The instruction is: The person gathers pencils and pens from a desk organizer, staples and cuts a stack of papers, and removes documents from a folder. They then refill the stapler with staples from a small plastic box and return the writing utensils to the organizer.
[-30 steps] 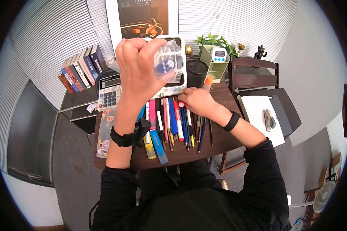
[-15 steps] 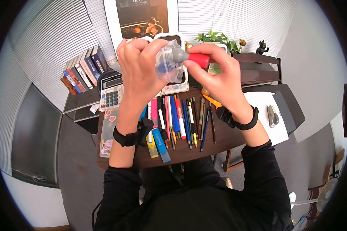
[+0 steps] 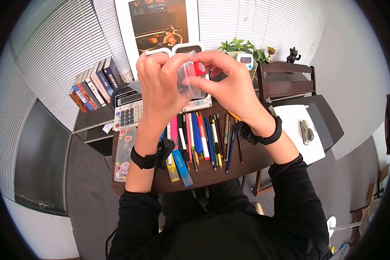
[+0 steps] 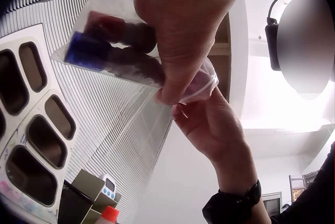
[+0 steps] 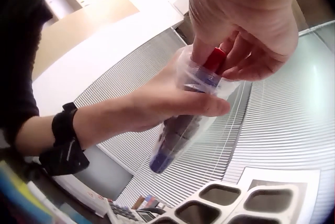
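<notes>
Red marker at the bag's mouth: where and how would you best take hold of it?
Probably pinch the red marker across its round red end, coming from the person's right: that end shows at the mouth of the clear bag, which the left hand holds from the left. The right hand has its fingers there.

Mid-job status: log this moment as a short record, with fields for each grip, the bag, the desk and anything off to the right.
Left grip: holding the clear plastic bag raised above the desk
Right grip: pinching a red item at the bag's mouth
Bag contents: a red-ended piece and a blue-ended piece; full count unclear
Desk: pens and pencils side by side, calculator at the left
Off right: stapler on white paper
</notes>
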Available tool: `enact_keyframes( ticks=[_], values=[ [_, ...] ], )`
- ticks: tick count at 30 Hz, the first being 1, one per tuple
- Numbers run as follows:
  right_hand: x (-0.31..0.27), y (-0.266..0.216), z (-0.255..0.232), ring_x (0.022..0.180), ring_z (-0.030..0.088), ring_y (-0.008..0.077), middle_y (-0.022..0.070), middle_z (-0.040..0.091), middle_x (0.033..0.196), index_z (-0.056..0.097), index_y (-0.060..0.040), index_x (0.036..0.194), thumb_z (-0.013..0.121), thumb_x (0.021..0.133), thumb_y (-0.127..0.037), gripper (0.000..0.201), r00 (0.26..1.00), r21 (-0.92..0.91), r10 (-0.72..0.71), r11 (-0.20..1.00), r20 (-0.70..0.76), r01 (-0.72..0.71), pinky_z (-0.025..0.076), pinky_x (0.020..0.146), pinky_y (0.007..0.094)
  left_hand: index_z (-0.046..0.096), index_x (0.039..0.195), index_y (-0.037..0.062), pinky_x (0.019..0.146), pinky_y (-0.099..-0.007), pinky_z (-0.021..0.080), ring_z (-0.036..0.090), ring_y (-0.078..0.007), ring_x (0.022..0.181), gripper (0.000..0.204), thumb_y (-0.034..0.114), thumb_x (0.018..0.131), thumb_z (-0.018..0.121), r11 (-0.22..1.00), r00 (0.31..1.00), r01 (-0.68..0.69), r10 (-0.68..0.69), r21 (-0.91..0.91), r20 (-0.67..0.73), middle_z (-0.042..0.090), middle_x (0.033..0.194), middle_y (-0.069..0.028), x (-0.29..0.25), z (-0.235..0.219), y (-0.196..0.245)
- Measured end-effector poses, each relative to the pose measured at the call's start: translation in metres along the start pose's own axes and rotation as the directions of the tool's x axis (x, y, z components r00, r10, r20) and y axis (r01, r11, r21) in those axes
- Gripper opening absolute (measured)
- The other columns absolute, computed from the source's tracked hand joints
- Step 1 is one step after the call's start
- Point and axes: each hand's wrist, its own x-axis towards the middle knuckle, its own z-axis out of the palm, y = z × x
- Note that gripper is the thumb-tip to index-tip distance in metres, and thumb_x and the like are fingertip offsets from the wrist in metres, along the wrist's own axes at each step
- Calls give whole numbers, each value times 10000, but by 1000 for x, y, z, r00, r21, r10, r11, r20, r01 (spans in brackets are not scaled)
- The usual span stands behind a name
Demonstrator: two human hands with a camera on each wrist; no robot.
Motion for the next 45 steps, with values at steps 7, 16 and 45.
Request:
enact_keyframes(
  ticks=[7, 16, 45],
  values=[
    [-3, 6, 6, 860, 531, 256, 60, 562, 902, 676, -99, 994, 743, 711, -185, 304, 976, -389, -216, 900, -3, 198, 436, 771, 378, 450, 1170, 122, 906, -456, 340, 442, -287, 981, 697, 132, 575, 813, 1000, 1000, 15, -15, -2, -19, 498, 1052, -73, -3, 5, -3],
    [-4, 12, 0, 924, 555, 271, 88, 573, 961, 642, -76, 1075, 720, 773, -215, 342, 987, -192, -114, 972, 112, 134, 445, 811, 375, 446, 1176, 119, 870, -431, 352, 436, -292, 981, 714, 131, 566, 818, 999, 999, 29, -29, -21, -17, 485, 1055, -87, -2, 3, -5],
    [-5, 39, 24, 985, 627, 151, 151, 645, 1092, 460, 32, 1274, 684, 850, -67, 489, 841, 757, 510, 475, 180, -450, 495, 884, 291, 611, 1089, -9, 670, -212, 481, 612, -85, 739, 261, 103, 863, 679, 385, 573, 819, -525, -425, 629, 668, 887, -49, 11, -26, -9]
  ],
)
